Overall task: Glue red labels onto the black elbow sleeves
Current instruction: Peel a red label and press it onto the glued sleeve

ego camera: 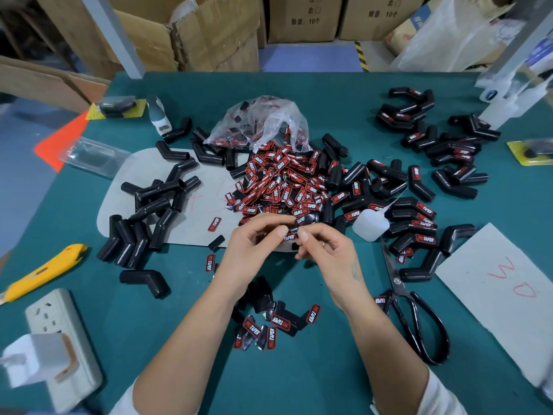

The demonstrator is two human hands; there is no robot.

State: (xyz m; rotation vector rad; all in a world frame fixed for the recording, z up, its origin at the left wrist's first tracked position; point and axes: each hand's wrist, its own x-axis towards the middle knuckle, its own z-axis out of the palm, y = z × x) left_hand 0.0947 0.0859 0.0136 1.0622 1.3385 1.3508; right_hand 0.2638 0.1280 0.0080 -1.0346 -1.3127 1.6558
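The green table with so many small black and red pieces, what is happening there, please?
A person is preparing red-and-black labels for black rubber elbow sleeves. Both hands, left hand and right hand, pinch one small red-and-black label above the green table. A heap of loose labels lies behind, plain sleeves on the left, labelled sleeves on the right, beside a white plastic glue bottle.
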